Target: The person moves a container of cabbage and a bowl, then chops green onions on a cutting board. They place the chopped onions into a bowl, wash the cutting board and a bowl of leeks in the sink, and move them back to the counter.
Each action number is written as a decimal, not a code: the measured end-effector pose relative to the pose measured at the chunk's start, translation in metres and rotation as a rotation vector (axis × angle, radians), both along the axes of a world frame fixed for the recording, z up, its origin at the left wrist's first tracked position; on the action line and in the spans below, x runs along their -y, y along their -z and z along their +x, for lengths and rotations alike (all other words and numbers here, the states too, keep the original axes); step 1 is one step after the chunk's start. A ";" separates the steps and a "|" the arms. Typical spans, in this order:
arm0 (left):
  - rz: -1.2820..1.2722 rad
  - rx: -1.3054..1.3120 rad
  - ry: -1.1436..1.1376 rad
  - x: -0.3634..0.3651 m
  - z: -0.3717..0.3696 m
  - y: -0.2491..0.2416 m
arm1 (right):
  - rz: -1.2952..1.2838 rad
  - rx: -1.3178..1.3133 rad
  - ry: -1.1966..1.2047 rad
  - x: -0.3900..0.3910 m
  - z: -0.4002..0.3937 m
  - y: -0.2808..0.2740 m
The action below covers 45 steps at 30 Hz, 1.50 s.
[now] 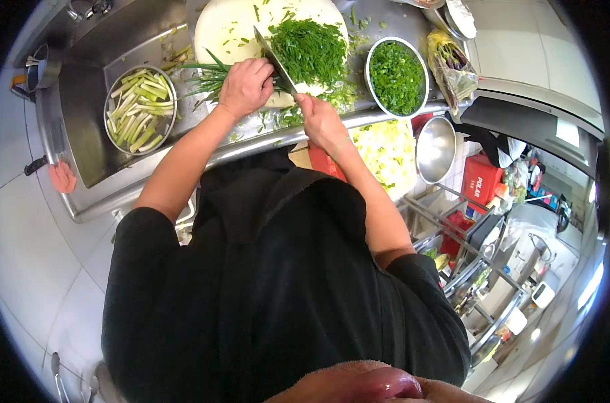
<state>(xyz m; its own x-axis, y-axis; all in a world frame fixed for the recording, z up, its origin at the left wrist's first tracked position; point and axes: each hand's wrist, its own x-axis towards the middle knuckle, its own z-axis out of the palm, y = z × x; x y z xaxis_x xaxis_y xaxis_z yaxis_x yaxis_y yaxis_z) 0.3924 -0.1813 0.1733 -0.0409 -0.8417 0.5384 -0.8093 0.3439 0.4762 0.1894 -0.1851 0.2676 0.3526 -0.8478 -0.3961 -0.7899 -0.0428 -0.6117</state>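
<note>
A bunch of long green scallion stalks (207, 75) is lying across the round white cutting board (224, 30), at about twelve o'clock from the person's chest. The left hand (246, 86) is pressing down on the stalks with fingers curled, knuckles sitting against the flat of the broad steel cleaver (272, 57). The right hand (318, 117) is closing around the cleaver's handle at the board's near edge, the blade angling up toward eleven o'clock. Just beyond the blade, at one o'clock from the left hand, a heap of finely chopped greens (309, 48) is piling on the board.

At three o'clock from the heap, a round steel bowl of chopped greens (397, 77) is sitting on the stainless steel bench (90, 121). At nine o'clock from the left hand, a second round steel bowl holding pale cut stalk pieces (139, 109) is resting on the bench. Loose green scraps are lying scattered around the board's edge.

Below the bench edge, at four o'clock from the right hand, a container of pale yellow shredded vegetable (387, 151) is standing beside an empty steel bowl (435, 148). A clear plastic bag of vegetables (450, 70) is lying at two o'clock.
</note>
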 end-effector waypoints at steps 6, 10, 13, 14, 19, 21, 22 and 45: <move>0.040 0.006 -0.013 0.000 0.002 0.000 | 0.013 -0.043 0.031 -0.030 -0.021 -0.022; 0.024 -0.010 -0.007 -0.001 0.002 0.001 | 0.031 0.035 -0.022 0.001 0.001 0.001; -0.023 -0.007 -0.009 0.002 0.002 -0.001 | 0.139 -0.002 0.063 0.005 -0.002 -0.037; -0.023 -0.001 -0.009 -0.001 0.001 0.000 | 0.174 -0.009 0.094 -0.003 -0.006 -0.045; -0.038 -0.082 0.006 -0.003 0.009 -0.003 | 0.213 0.000 0.112 -0.028 -0.015 -0.029; -0.050 -0.069 -0.007 -0.005 0.014 -0.003 | 0.216 0.001 0.127 -0.033 -0.015 -0.027; -0.058 -0.013 -0.024 -0.006 0.012 -0.003 | 0.198 -0.016 0.114 -0.034 -0.014 -0.028; 0.020 0.004 -0.062 -0.004 0.009 0.011 | 0.189 -0.078 0.042 -0.020 -0.001 -0.050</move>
